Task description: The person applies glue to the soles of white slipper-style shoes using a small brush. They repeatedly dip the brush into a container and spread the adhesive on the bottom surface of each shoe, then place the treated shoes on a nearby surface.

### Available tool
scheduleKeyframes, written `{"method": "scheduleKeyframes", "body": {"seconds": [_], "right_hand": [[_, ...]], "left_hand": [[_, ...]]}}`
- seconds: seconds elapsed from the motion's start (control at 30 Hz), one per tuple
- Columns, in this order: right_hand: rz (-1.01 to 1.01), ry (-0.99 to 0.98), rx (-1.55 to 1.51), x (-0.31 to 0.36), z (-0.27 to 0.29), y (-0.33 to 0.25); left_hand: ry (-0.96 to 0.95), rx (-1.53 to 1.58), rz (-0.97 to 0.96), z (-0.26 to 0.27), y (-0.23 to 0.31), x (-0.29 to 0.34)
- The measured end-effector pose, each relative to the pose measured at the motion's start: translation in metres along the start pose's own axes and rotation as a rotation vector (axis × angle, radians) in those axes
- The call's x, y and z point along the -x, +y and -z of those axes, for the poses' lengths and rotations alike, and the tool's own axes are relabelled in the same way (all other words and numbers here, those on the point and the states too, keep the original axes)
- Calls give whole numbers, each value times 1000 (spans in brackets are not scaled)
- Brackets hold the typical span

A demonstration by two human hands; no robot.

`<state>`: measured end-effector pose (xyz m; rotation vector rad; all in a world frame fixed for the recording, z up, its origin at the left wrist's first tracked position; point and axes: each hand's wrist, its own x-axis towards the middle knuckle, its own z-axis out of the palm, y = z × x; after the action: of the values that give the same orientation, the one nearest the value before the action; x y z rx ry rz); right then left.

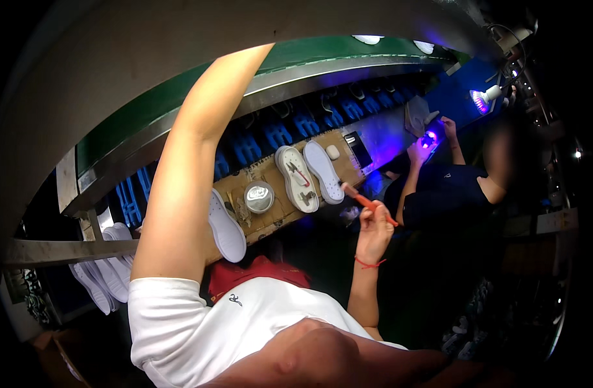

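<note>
My right hand [374, 238] is gripping a slim orange-red-handled brush [369, 204]. The white, oblong, perforated shoe sole [321, 168] sits on the brown cardboard bench top [265, 173], up-left of those fingers (my nearer ones), long axis slanting down-right toward them. Can't tell if bristles touch it. Left hand's hidden past the grey overhead panel [147, 52], so no clue about its grip.

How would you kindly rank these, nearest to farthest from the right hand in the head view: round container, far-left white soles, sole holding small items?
1. Sole holding small items: up-left of the right hand.
2. Round container: farther left, on the brown surface.
3. Far-left white soles: lower left.
</note>
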<state>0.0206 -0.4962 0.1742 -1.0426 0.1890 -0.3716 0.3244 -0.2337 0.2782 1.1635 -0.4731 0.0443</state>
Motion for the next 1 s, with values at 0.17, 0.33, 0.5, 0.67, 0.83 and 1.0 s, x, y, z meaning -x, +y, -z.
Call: {"method": "scheduleKeyframes", "body": {"seconds": [0.17,0.33,0.5,0.67,0.83,1.0], "right_hand": [[-256,-51,105,14,5,39],[-387,-155,209,24,17,79],[-432,-293,432,25,13,127],[-257,-383,656,6,8,187],[-141,-542,785,-15,-13,220],[58,-612,1021,-31,-16,245]], "left_hand": [[23,-505,-203,10,-26,38],[-74,-881,-182,53,-37,267],[-193,-1275,387,165,-53,447],[-695,-1704,346,237,-61,542],[-953,-1720,391,255,-90,557],[-860,-1572,536,237,-53,511]]}}
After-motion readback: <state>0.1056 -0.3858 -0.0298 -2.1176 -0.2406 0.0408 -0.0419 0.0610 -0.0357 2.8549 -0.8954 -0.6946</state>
